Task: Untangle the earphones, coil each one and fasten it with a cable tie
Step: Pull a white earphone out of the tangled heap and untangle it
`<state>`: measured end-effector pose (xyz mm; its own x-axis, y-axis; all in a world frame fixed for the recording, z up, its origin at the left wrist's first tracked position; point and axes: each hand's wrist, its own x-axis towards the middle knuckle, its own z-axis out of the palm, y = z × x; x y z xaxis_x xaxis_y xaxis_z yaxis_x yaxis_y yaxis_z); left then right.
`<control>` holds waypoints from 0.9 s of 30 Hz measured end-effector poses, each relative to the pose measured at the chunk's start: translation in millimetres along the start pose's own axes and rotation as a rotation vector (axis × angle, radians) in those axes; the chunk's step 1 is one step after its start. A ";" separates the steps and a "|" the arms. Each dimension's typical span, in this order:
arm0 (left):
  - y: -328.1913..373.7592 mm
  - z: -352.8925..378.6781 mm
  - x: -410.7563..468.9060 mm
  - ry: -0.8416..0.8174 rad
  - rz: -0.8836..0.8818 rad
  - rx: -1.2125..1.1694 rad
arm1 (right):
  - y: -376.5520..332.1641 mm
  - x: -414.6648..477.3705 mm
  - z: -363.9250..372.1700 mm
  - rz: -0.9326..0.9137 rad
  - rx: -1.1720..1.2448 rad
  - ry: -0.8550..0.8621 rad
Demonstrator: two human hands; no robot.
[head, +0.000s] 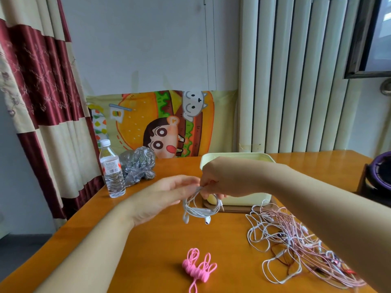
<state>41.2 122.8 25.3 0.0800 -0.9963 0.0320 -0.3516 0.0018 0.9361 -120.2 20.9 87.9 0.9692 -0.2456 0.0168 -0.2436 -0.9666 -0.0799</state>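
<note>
Surface point(148, 261) of orange wood carries a pale yellow box point(243, 200) at its back. In front of the box both hands hold a white coiled earphone point(200, 209) above the wood: the right hand point(220, 178) pinches its top, the left hand point(160, 197) is open with fingers at the coil. Right of the box's front lies a tangle of earphones point(296, 246); nearer the person, pink cable ties point(197, 269).

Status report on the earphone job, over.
Right hand pinching white earphone coil; left hand open beside it. Pink ties untouched. Tangle remains.
</note>
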 end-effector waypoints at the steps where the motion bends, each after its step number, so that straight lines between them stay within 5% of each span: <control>1: 6.9 0.5 2.0 -0.061 0.005 0.062 | -1.8 2.3 0.2 -0.023 -0.058 -0.007; 5: 20.9 4.3 12.7 -0.299 -0.076 0.217 | -8.1 10.6 4.2 -0.092 -0.217 -0.018; 10: 21.0 8.1 20.9 -0.484 -0.204 0.138 | -9.4 10.9 7.7 -0.160 -0.374 -0.017; 15: 15.3 13.7 24.4 -0.429 -0.293 0.132 | -2.6 10.0 18.2 -0.109 -0.493 0.029; 21: 11.4 12.2 25.9 -0.397 -0.295 0.081 | 6.0 0.7 33.3 -0.252 -0.653 0.072; 27: 3.3 14.1 23.3 -0.378 -0.266 -0.081 | 21.2 -2.0 45.5 -0.316 -0.554 0.198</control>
<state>28.8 98.4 24.3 -0.1936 -0.9245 -0.3285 -0.2895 -0.2661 0.9194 -125.6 4.2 40.8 0.9850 0.0976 0.1421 0.0174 -0.8763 0.4814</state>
